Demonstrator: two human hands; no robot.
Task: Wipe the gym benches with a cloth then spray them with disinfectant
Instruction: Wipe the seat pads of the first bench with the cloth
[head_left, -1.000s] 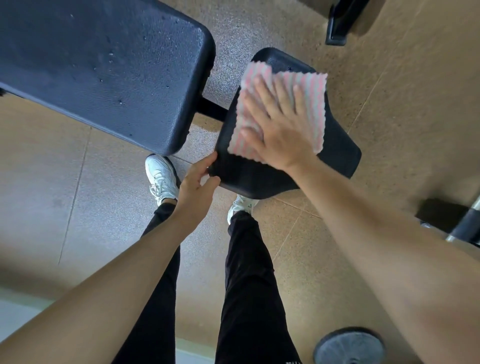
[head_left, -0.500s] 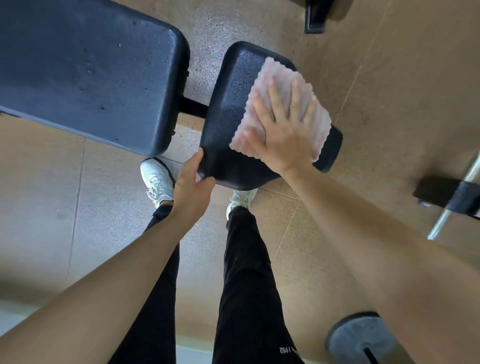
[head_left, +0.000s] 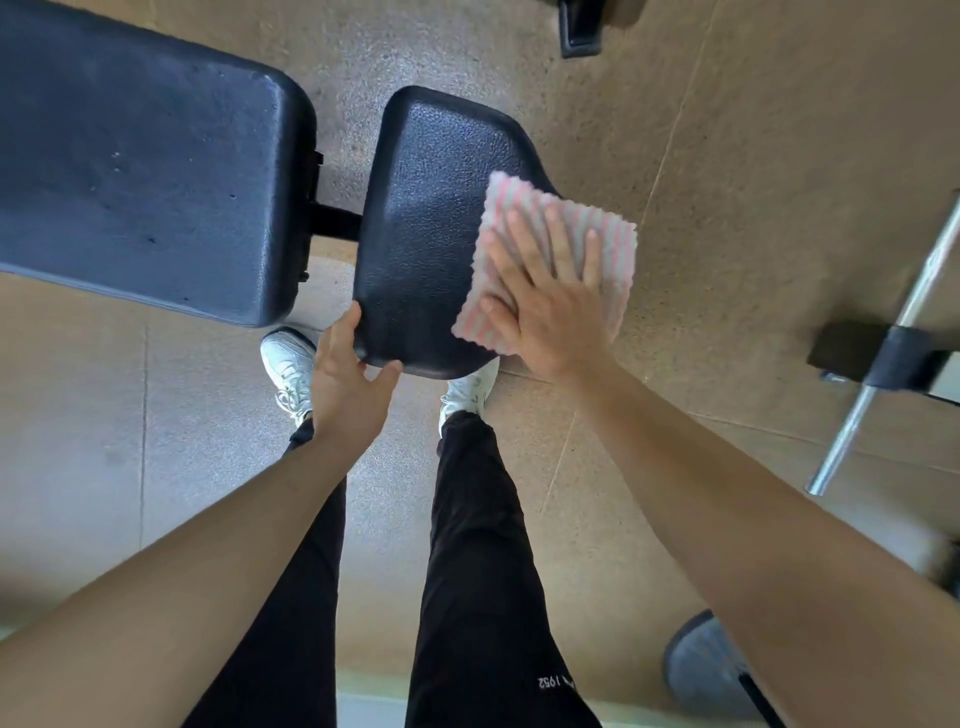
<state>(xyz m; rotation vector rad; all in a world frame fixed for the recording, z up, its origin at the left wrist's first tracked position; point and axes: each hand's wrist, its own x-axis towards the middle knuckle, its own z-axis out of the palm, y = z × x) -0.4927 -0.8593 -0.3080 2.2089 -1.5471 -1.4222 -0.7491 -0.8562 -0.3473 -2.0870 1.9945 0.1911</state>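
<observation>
- The long back pad (head_left: 145, 171) lies at the left with dark specks scattered over it. Nothing touches it, so by my judgement it still needs its own pass.
- The seat pad (head_left: 431, 208) sits just right of the back pad. Most of its pebbled top is now uncovered.
- The cloth (head_left: 519, 202), pink and grey striped, has slid from the far middle of the seat to its near right edge and now overhangs the rim. That suggests the stroke across the seat is close to finished.
- The right hand (head_left: 550, 312) has travelled with the cloth and presses it flat, fingers straight and spread.
- The left hand (head_left: 348, 384) has stayed at the seat's near left corner, clasping it with the thumb up the side and the fingers curled under the rim.
- No disinfectant bottle is in view, so spraying looks some way off.
</observation>
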